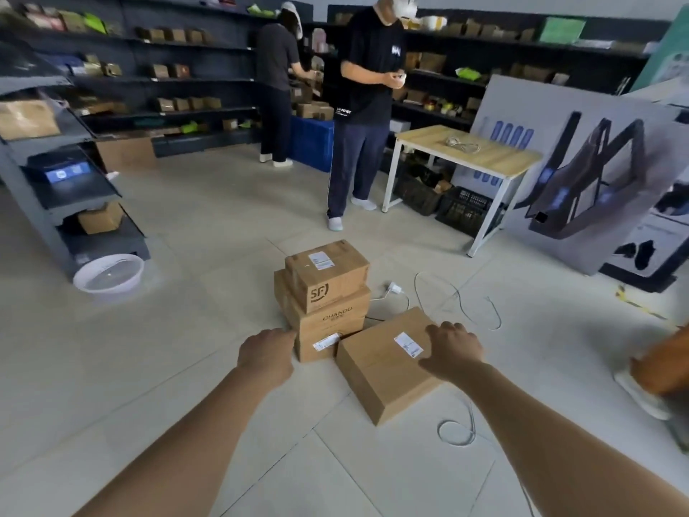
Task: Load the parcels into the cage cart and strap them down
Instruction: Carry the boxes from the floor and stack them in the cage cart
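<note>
- Head view, item one: large flat brown cardboard parcel point(376, 378) with a white label, lying on the pale tiled floor point(186, 330) just in front of the person.
- Right hand point(453, 350): rests on that parcel's far right corner, thumb flat on the top near the label, fingers bent over the far edge and grasping it.
- Left hand point(266, 354): just beside the bottom left corner of the stack, fingers loosely bent and grasping nothing; whether the tips touch cardboard cannot be told.
- Stack of brown cardboard parcels point(328, 315): on the floor, touching the flat parcel's far left side; the top box is printed "SF", the one under it "CHANDO".
- Thin white cable point(462, 304): loops over the floor right of the stack, with a white plug point(393, 289) beside it and another loop near the flat parcel's near corner.
- Standing person in a black T-shirt point(367, 87): on the floor beyond the stack.
- Second person point(276, 69): at the dark wall shelves point(167, 76), which are stocked with boxes.
- Wood-topped table with white legs point(466, 154): right of the standing person, black crates point(462, 210) beneath it.
- Grey tiered rack point(56, 188): on the left, a white round basin point(108, 274) at its foot.
- Large printed board point(578, 162): leaning at the right.
</note>
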Demonstrator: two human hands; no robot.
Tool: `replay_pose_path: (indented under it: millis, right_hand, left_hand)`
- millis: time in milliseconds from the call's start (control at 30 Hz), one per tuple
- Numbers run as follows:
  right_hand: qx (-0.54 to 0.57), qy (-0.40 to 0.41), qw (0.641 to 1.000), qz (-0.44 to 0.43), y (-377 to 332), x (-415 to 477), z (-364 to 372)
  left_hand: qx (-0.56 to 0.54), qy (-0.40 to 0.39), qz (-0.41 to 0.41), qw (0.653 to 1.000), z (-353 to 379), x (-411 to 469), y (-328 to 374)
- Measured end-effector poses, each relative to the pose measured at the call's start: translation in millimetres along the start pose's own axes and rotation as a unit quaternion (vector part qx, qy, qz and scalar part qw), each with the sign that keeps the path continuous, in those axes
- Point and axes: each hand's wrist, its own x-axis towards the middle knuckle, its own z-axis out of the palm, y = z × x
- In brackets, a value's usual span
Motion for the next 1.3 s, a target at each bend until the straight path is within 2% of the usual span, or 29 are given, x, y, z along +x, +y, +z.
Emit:
replay_pose_path:
  millis: [367, 933, 1133, 1300]
  right_hand:
    - [-0.025, -0.070, 0.997, 0.023, 105, 132, 42]
    - [-0.041, -0.198, 0.979, 0.030, 202, 391, 104]
    - [-0.033, -0.252, 0.967, 0.008, 239, 477, 148]
    - [-0.048, -0.282, 0.957, -0.045, 271, 556, 195]
  left_hand:
    - [-0.034, -0.085, 0.009, 0.996, 53, 142, 110]
    - [-0.049, -0.226, -0.021, 0.973, 127, 371, 194]
    - [-0.069, -0.275, -0.085, 0.955, 165, 425, 226]
    - [-0.118, -0.302, -0.188, 0.927, 211, 459, 257]
